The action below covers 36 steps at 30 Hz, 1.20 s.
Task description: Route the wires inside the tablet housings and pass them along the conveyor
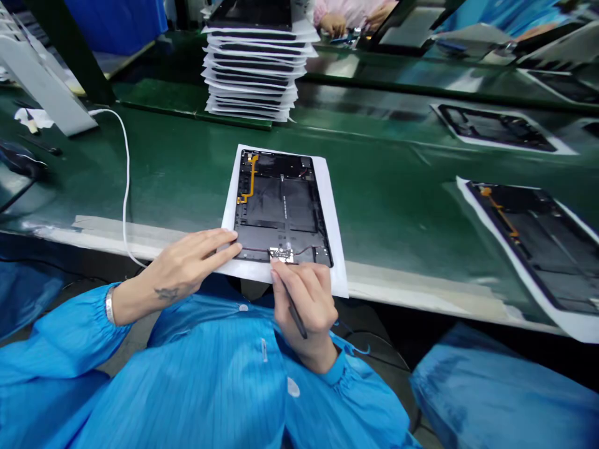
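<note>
A black tablet housing (299, 206) lies on a white sheet (334, 218) at the front edge of the green table. An orange flex cable (253, 181) runs down its upper left side. Near its bottom edge sits a small circuit board (282, 254). My left hand (187, 265) rests with extended fingers touching the housing's lower left edge. My right hand (306, 305) pinches a dark thin tool (296, 317), its upper end at the circuit board; the fingers partly hide that end.
A tall stack of housings and white sheets (255, 75) stands behind. More housings lie right, one near (538, 243) and one farther back (500, 128). A white cable (127, 181) and grey stand (51, 81) are left. Another person's hands (333, 25) show at the far side.
</note>
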Available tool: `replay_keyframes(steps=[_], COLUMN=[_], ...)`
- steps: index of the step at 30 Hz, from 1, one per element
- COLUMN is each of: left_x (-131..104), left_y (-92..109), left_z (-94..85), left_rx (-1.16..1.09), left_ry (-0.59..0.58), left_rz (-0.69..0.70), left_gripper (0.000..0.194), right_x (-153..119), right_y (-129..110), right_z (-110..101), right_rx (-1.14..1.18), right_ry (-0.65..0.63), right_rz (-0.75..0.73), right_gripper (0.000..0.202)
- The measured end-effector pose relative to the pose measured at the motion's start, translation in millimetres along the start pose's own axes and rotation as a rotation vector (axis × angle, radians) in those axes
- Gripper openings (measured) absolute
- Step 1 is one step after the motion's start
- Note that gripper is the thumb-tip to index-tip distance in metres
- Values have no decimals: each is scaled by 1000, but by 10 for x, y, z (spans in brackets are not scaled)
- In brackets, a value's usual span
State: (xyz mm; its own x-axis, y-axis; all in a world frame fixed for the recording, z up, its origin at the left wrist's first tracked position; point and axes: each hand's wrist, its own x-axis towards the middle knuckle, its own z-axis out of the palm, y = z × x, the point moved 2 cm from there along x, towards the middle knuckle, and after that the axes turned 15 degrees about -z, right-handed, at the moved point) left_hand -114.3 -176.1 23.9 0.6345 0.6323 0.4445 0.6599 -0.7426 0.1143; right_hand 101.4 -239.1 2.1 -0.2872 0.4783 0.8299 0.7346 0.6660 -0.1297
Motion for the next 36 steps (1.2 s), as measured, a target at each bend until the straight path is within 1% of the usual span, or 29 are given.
replay_keyframes(steps=[3, 6, 8, 10, 12, 14, 16, 19, 23, 27, 30, 33, 36], left_x=[77, 169, 220, 252, 266, 268, 264, 268, 289, 236, 128, 55, 69], left_y=[60, 139, 197, 250, 289, 311, 321, 333, 343, 259, 136, 58, 94], left_z=[-28, -57, -74, -88, -99, -102, -98, -93, -98, -85, -66, -31, -1], left_rx=[85, 182, 264, 320, 329, 313, 299, 287, 266, 244, 105, -11, 37], left_ry=[-53, -141, -200, -225, -208, -165, -123, -94, -79, -37, 49, 78, 108], left_rz=[33, 33, 24, 24, 20, 13, 6, -4, -9, 36, 78, 45, 21], left_gripper=[42, 43, 45, 45, 43, 39, 37, 35, 29, 25, 29, 32, 31], right_x=[60, 233, 385, 517, 590, 603, 582, 555, 578, 610, 619, 635, 664], right_y=[74, 181, 246, 289, 316, 335, 346, 344, 319, 292, 299, 331, 392], right_z=[-102, -160, -131, -55, 30, 91, 116, 113, 105, 100, 74, 44, 34], right_rx=[105, 358, 529, 644, 696, 702, 699, 695, 677, 686, 680, 671, 703], right_ry=[-6, 29, 11, -66, -150, -202, -218, -223, -242, -269, -293, -368, -416], right_rz=[44, 170, 266, 307, 314, 319, 320, 306, 221, 113, 81, 43, 25], right_gripper=[27, 23, 16, 15, 18, 19, 18, 16, 14, 13, 11, 9, 8])
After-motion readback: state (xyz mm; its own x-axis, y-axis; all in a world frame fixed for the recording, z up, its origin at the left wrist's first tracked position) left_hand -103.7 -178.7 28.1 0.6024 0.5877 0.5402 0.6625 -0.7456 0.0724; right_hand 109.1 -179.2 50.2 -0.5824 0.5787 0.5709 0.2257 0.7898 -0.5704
